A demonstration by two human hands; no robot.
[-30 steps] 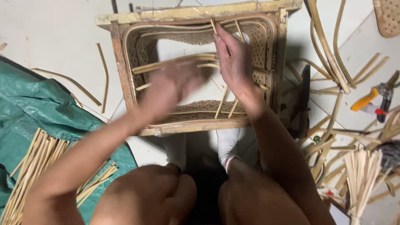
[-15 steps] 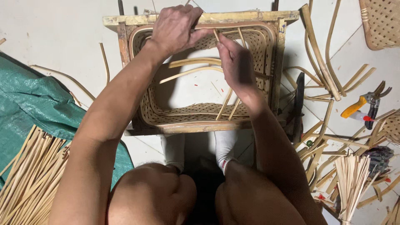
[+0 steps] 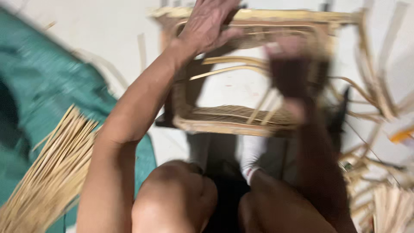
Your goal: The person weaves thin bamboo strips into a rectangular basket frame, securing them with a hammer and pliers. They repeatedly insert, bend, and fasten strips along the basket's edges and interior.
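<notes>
Floor: a pale floor is lying under everything, with no bench in view; the person is sitting on it, bare knees showing at the bottom of the head view.
Left hand: the left hand is resting on the far rail of a rattan seat frame, fingers spread and curling over the top edge; it is gripping the rail, holding no loose piece.
Right hand: the right hand is blurring with motion inside the frame's right half; I cannot tell whether it is pinching a cane strip or hanging free.
Frame position: the seat frame is lying straight ahead of the knees, its long axis running left to right, the near rail closest to the body and the far rail under the left hand.
Weaving: loose cane strips are crossing the open middle from left to right, and two short ones are slanting down toward the woven band along the near rail, just below the right hand, the nearer hand to them.
Left side: a bundle of split cane is lying on a green tarp, well apart from both hands.
Right side: more cane offcuts are scattering beside the frame, and something orange is showing at the edge, too blurred to identify.
</notes>
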